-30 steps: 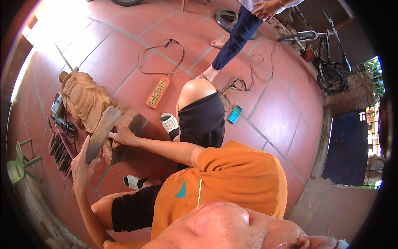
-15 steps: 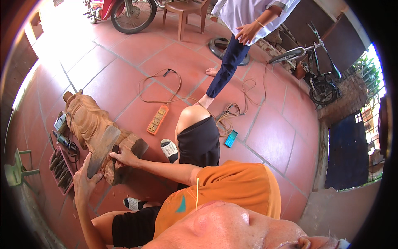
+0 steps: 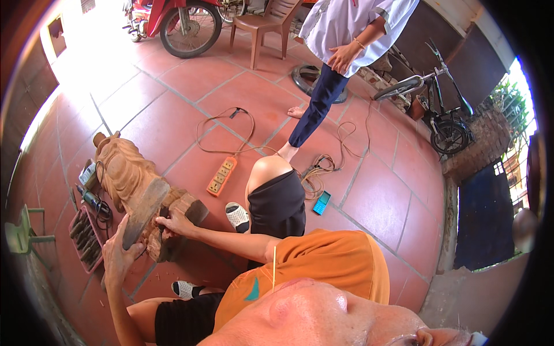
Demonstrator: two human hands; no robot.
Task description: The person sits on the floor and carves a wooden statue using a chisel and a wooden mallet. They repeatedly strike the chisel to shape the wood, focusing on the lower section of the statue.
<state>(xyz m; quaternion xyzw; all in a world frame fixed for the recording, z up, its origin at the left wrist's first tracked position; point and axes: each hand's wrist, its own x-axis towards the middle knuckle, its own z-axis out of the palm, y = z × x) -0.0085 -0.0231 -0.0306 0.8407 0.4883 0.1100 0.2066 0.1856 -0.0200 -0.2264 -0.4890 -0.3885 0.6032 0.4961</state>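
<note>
A carved brown wooden statue [image 3: 130,161] lies on its back on the tiles at the left, its rough base [image 3: 187,207] toward me. Across its lower part slants a long flat grey-brown wooden piece [image 3: 143,213], shaped like a paddle. My left hand [image 3: 118,254] grips the near end of this piece, thumb on one side and fingers on the other. Closer to the base, my right hand [image 3: 176,224] has its fingers curled against the carving. What those fingers hold, if anything, is hidden by the wooden piece and the hand.
Beside the statue lie a pink tray [image 3: 86,242] of chisel-like tools and a corded power tool [image 3: 92,199]. An orange power strip [image 3: 221,176], coiled cord [image 3: 314,170] and phone [image 3: 322,203] are on the floor. Another person [image 3: 326,86] stands ahead, near a chair [image 3: 259,26] and motorbike [image 3: 184,26].
The whole view has shifted slightly, so most floor items sit a little lower in the picture. Both hands keep nearly the same place on the wooden piece and the statue.
</note>
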